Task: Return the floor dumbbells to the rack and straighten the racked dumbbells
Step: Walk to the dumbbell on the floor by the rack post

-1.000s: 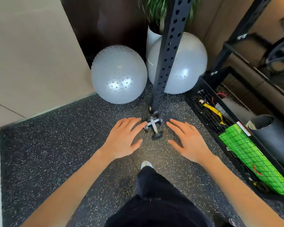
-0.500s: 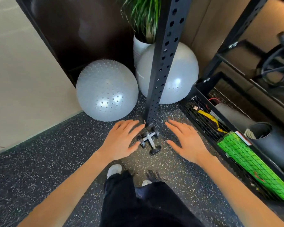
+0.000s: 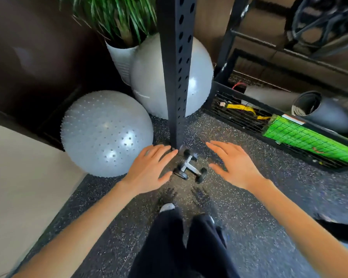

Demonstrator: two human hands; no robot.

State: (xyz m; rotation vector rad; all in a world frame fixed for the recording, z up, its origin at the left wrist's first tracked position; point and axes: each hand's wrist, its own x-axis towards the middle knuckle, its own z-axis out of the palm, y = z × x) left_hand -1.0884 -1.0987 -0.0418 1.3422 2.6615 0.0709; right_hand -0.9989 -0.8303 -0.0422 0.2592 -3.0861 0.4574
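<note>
Two small dumbbells (image 3: 189, 167) with black ends and chrome handles lie close together on the speckled rubber floor, at the foot of a black perforated upright (image 3: 175, 77). My left hand (image 3: 149, 169) hovers just left of them, palm down, fingers spread and empty. On their right my right hand (image 3: 232, 163) is held the same way, open and a little apart from them. Neither hand touches the dumbbells. No dumbbell rack is in view.
Two grey exercise balls, one studded (image 3: 107, 133) and one smooth (image 3: 149, 77), sit behind the upright beside a white plant pot (image 3: 121, 59). At the right a black wire bin (image 3: 249, 117) holds a green mat, yellow bands and grey rolled mats. My legs and shoes are below.
I have stepped closer and the view has tilted up. Both hands stay spread on either side of the dumbbells, which have not moved on the floor.
</note>
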